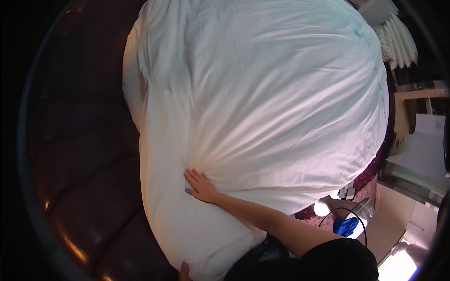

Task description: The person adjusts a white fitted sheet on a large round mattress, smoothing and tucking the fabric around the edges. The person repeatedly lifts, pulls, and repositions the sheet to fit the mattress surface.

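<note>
A large white duvet (267, 105) with long creases is spread before me and fills most of the view. My right hand (200, 184) lies palm down on it, left of the middle, with the fingers a little apart. Folds fan out from beneath those fingertips toward the upper right. At the bottom edge only a small part of my left hand (184, 272) shows: a thumb rests over the duvet's near corner, and the cloth puckers around it. The other fingers of that hand are hidden.
Dark, glossy padded upholstery (88, 196) runs along the left. To the right are a stack of white padded items (397, 42), a glass-topped table (411, 179) with white papers (422, 144), a dark red rug (367, 175), a blue cloth (346, 226) and a black cable (364, 228).
</note>
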`<control>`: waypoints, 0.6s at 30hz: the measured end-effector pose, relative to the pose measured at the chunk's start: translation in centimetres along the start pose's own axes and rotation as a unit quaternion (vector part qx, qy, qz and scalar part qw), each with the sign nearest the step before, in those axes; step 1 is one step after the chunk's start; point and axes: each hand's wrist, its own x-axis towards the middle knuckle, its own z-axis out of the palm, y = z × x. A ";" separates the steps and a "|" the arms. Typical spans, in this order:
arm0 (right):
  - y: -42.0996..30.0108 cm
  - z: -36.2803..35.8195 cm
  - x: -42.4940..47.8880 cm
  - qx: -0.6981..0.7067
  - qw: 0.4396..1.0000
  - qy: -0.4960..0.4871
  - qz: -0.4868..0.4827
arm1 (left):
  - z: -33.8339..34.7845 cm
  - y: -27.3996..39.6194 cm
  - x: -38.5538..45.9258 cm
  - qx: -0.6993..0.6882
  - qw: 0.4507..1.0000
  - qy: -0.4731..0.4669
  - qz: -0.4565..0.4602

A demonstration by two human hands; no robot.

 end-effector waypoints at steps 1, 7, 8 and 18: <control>1.0 -0.6 -0.4 0.011 0.999 -0.034 0.008 | 0.4 0.2 0.8 0.070 0.996 0.041 0.027; 14.8 -11.4 -12.3 -0.274 0.942 0.160 0.111 | -3.2 -2.4 3.4 0.113 0.981 0.157 -0.003; 18.5 -13.5 -16.5 -0.258 0.937 0.191 0.136 | -3.6 -2.2 3.3 0.102 0.983 0.150 0.009; 11.9 -16.4 -21.8 -0.145 0.970 0.177 0.078 | 0.2 -0.7 -1.3 0.036 0.986 -0.077 0.141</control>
